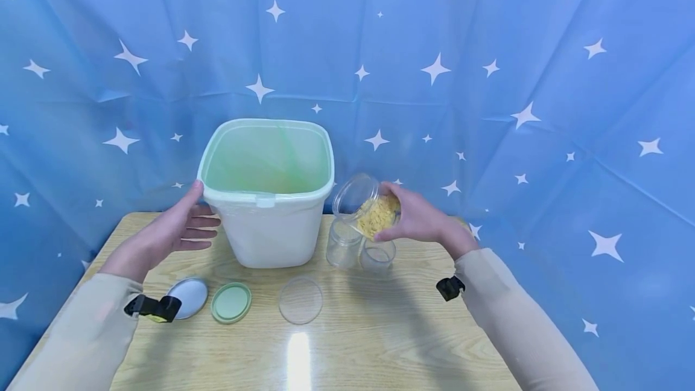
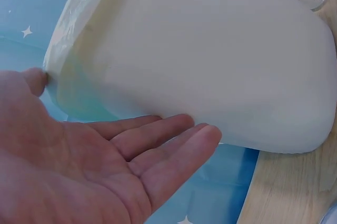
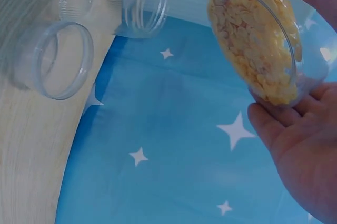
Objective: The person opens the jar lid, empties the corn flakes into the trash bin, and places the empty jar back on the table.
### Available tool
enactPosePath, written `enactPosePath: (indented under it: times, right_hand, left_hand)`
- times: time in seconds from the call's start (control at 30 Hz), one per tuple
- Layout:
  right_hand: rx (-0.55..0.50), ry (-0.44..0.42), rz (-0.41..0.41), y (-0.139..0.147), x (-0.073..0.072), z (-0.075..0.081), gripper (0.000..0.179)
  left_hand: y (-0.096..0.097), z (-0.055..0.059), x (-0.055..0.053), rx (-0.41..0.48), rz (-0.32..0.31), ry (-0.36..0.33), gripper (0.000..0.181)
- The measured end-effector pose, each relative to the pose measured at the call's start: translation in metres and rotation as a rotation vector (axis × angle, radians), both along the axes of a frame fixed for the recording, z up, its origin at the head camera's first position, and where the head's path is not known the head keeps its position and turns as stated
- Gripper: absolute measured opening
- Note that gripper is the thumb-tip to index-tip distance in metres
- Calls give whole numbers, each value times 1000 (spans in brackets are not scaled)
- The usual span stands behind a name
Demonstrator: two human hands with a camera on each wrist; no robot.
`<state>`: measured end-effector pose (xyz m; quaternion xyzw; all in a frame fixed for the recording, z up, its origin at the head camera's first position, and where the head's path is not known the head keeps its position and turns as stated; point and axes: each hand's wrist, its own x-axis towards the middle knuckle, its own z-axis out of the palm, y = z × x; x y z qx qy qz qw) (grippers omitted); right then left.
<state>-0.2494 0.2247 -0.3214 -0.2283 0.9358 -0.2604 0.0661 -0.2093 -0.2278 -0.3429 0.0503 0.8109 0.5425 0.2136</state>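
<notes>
A white bin (image 1: 268, 231) with a pale green lining and rim stands at the back left of the table. Against its left side lies my left hand (image 1: 157, 237), thumb at the rim and fingers stretched out along the wall. My right hand (image 1: 420, 217) grips a clear jar (image 1: 355, 193) of yellow flakes (image 1: 377, 216). The jar is held tilted just right of the bin, its uncovered mouth turned toward it. Flakes lie toward the jar's base in the right wrist view. Below it stand two clear jars (image 1: 342, 247) (image 3: 62, 60) with nothing visible inside.
In front of the bin lie a silver-grey lid (image 1: 190, 297), a green lid (image 1: 231, 302) and a clear lid (image 1: 301, 300). A blue curtain with white stars (image 1: 347, 47) hangs close behind the wooden table (image 1: 228, 358).
</notes>
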Motion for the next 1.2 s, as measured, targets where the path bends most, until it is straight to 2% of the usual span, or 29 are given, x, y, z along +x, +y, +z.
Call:
enactPosePath:
  times: [0.17,0.33,0.7,0.9,1.2]
  right_hand:
    - [-8,2,1,-1,-4,9,107]
    - [-6,16,-8,-1,-10,17,105]
    - [16,37,-18,-1,-19,33,98]
    - [39,38,-33,0,-23,43,99]
    - [17,51,-64,-5,-28,59,99]
  left_hand:
    - [1,4,-3,-7,-4,-17,107]
    - [3,5,-6,-1,20,-36,105]
    - [5,0,-9,-13,48,-69,112]
    - [7,-1,-7,-25,56,-61,113]
    - [10,-2,-9,-7,64,-64,113]
